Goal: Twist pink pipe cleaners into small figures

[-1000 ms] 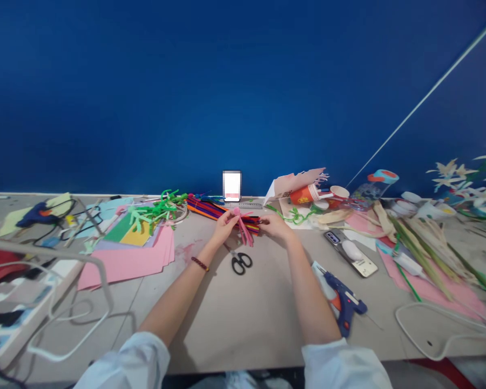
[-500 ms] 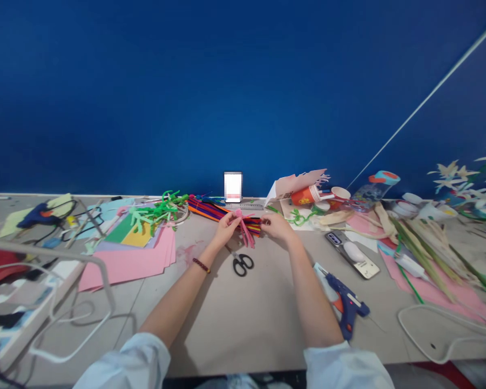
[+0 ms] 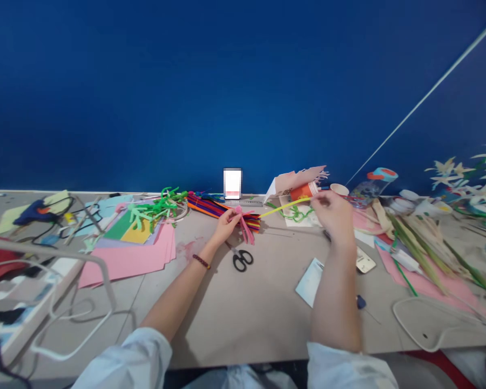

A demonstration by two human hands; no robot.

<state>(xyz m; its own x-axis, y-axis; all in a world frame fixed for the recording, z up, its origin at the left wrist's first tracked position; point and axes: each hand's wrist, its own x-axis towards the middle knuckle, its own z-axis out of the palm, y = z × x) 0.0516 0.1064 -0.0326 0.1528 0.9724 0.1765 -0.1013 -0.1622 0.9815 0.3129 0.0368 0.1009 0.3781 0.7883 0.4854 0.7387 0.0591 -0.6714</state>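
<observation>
The left hand (image 3: 227, 226) is closed and pinches a pink paper tassel (image 3: 246, 229). The tassel sits at the end of a big pile of bright pipe cleaners (image 3: 222, 212), and its pink strips hang down. The right hand (image 3: 332, 213) is up over the grey table (image 3: 267, 324), with its fingers pinched on a long yellow pipe cleaner (image 3: 285, 207). The yellow stick goes left from those fingers, and its far end comes right up to the pile.

Black scissors (image 3: 242, 260) lie on the table just below the left hand. A stack of pink paper (image 3: 125, 265) and a green fuzzy shape (image 3: 156, 213) are farther left. An orange paper cup (image 3: 303, 191) lies on its side behind the yellow stick. The right arm (image 3: 335, 292) blocks most of a blue glue gun (image 3: 361, 301).
</observation>
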